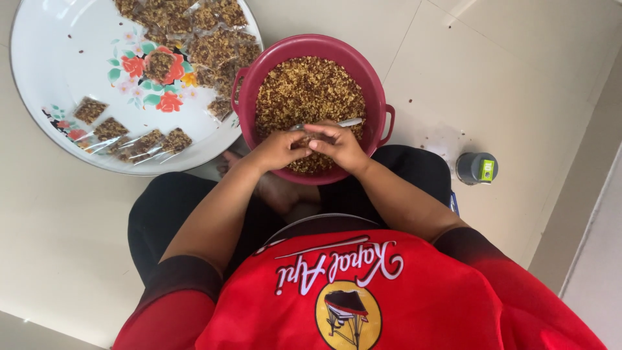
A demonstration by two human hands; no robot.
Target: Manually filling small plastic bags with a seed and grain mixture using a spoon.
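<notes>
Seen from above, a pale tiled floor (518, 78) is occupied by a seated person, whose red shirt (363, 291) with black sleeves fills the lower part of the view and whose dark-trousered legs are folded beneath the work. At the upper left a large round white tray (58, 45), painted with red flowers and green leaves, is laid flat on the floor; small clear packets of brown crumbly mix (194, 39) are heaped along its upper right edge, and a further short row of packets (129, 139) is spread near its lower rim. Just beside the tray, touching or nearly touching its right edge, a dark red round basin (311, 45) with two side handles is set in front of the lap and is filled almost to the rim with the same brown granular mix (304, 91). Both hands are brought together over the near part of the basin: the left hand (278, 150) is curled, its fingers closed on something small that cannot be made out, and the right hand (340, 146) is pinched shut against it, fingertips meeting. A slim pale utensil (346, 122) is partly seen just behind the hands, lying on the mix. Well apart, at the right, a small dark cylindrical container (476, 168) with a green patch is stood on the floor.
</notes>
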